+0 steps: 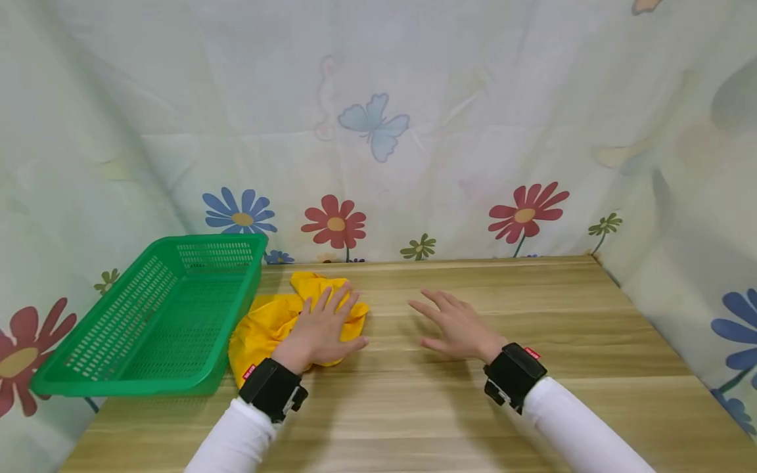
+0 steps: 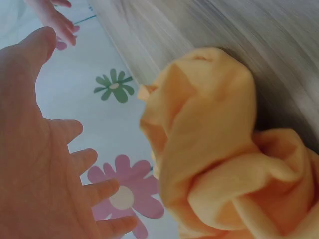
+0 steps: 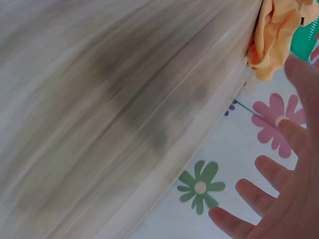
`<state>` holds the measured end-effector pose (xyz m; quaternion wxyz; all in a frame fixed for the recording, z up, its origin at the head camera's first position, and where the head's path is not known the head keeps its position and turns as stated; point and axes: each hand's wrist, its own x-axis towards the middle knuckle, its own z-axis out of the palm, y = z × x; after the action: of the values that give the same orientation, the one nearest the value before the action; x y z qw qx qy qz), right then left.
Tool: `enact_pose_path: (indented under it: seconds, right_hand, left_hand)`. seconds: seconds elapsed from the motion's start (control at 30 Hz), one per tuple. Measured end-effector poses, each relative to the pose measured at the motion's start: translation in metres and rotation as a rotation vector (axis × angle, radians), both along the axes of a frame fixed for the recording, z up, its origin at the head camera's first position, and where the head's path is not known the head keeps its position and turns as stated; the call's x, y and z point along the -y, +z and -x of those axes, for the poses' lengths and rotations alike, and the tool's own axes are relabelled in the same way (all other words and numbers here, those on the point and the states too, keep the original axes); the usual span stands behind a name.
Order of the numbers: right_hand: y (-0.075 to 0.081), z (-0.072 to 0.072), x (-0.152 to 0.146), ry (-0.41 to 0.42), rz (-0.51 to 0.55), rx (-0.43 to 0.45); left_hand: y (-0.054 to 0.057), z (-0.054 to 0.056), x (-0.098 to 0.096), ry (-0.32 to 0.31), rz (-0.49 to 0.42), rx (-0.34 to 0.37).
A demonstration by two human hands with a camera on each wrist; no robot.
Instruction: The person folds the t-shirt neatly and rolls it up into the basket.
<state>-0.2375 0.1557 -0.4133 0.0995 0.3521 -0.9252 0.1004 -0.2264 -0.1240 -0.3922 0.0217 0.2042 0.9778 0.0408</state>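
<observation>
A crumpled yellow cloth (image 1: 263, 326) lies in a loose heap on the wooden table, just right of the green basket. My left hand (image 1: 322, 330) hovers over the heap with fingers spread, hiding part of it. In the left wrist view the cloth (image 2: 209, 124) shows its folds beside the palm, and nothing is between the fingers. To the right, my right hand (image 1: 460, 326) is held above bare wood, its fingers spread and holding nothing. Its shadow falls on the boards in the right wrist view, where the spread fingers (image 3: 255, 196) show at the right.
A green plastic basket (image 1: 236, 315) with perforated sides stands at the table's left, nothing visible inside it. The wooden table (image 1: 532, 420) ends at the back against a white curtain (image 1: 449, 164) printed with flowers and a butterfly. More curtain hangs at both sides.
</observation>
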Motion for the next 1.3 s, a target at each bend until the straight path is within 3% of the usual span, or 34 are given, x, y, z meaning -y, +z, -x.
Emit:
enact_pose_path:
  seconds: [0.3, 0.67, 0.9, 1.17, 1.3]
  right_hand:
    - [-0.007, 0.016, 0.032, 0.119, 0.002, 0.080]
    - [-0.009, 0.025, 0.070, 0.157, -0.028, 0.121]
    - [-0.007, 0.028, 0.094, 0.225, -0.022, 0.132]
    - [-0.010, 0.031, 0.123, 0.300, -0.038, 0.102]
    - [-0.014, 0.030, 0.133, 0.281, -0.077, 0.125]
  left_hand:
    - [-0.013, -0.003, 0.025, 0.089, -0.035, 0.013]
    - [-0.012, -0.019, 0.055, 0.147, -0.036, -0.014]
    - [-0.010, -0.029, 0.065, 0.194, -0.004, -0.012]
    - [-0.010, -0.034, 0.074, 0.242, 0.031, -0.074]
    - [-0.012, -0.035, 0.078, 0.255, 0.019, -0.106]
